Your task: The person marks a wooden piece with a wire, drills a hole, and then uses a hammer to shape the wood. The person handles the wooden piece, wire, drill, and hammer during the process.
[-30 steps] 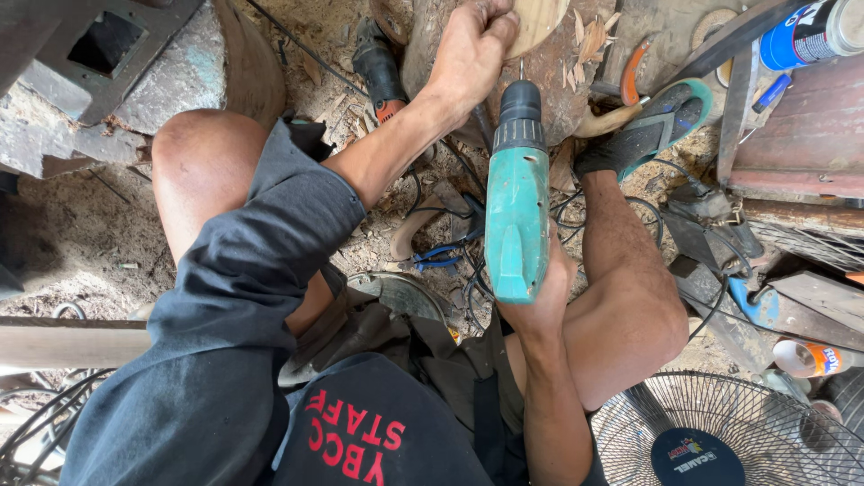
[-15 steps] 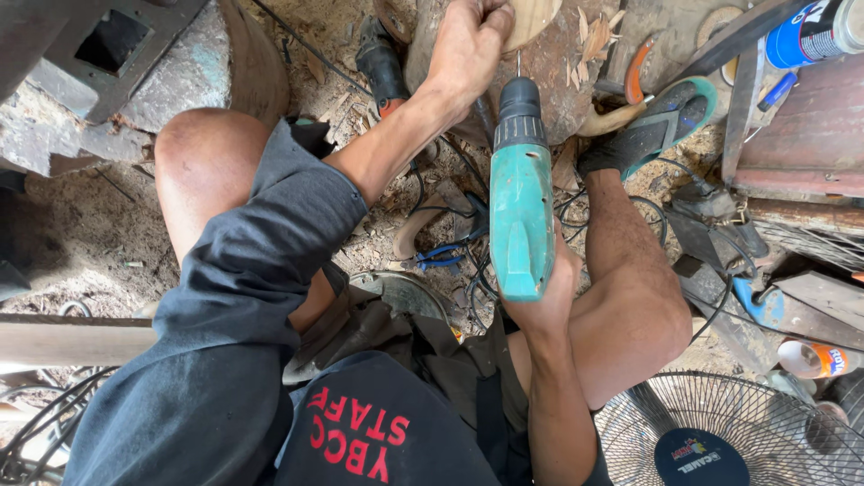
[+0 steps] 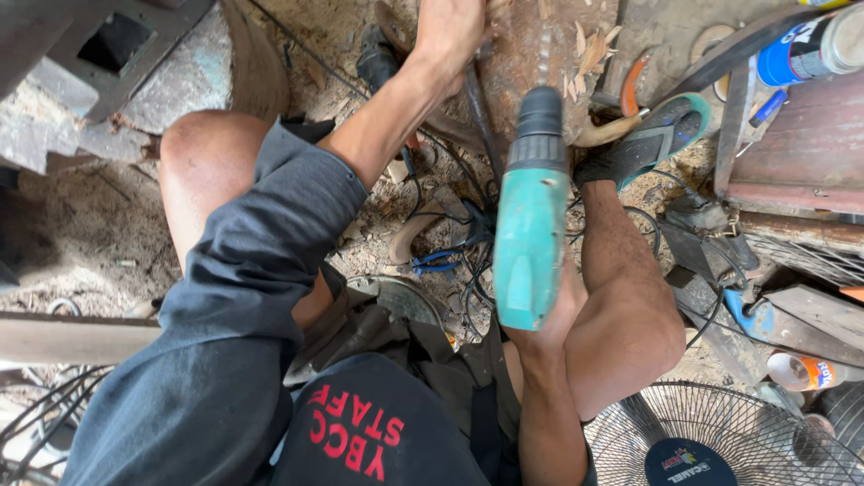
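Note:
I look down at my own lap and legs. My right hand (image 3: 553,310) grips the handle of a teal power drill (image 3: 531,225), whose dark chuck points forward at a brown wooden log (image 3: 540,54) lying on the ground between my feet. My left hand (image 3: 450,31) is stretched out and presses on the log's left side near the top edge of the view. The drill tip sits close to the wood; whether it touches is hidden. Wood chips lie on the log.
Black cables and blue-handled pliers (image 3: 432,264) lie on the dusty ground between my knees. A floor fan grille (image 3: 720,441) stands at the lower right. A blue can (image 3: 810,49), metal scrap and a curved wooden piece (image 3: 256,63) surround me.
The drill has moved slightly forward and right toward the log. My left hand has stayed on the wood, shifting a little upward in view.

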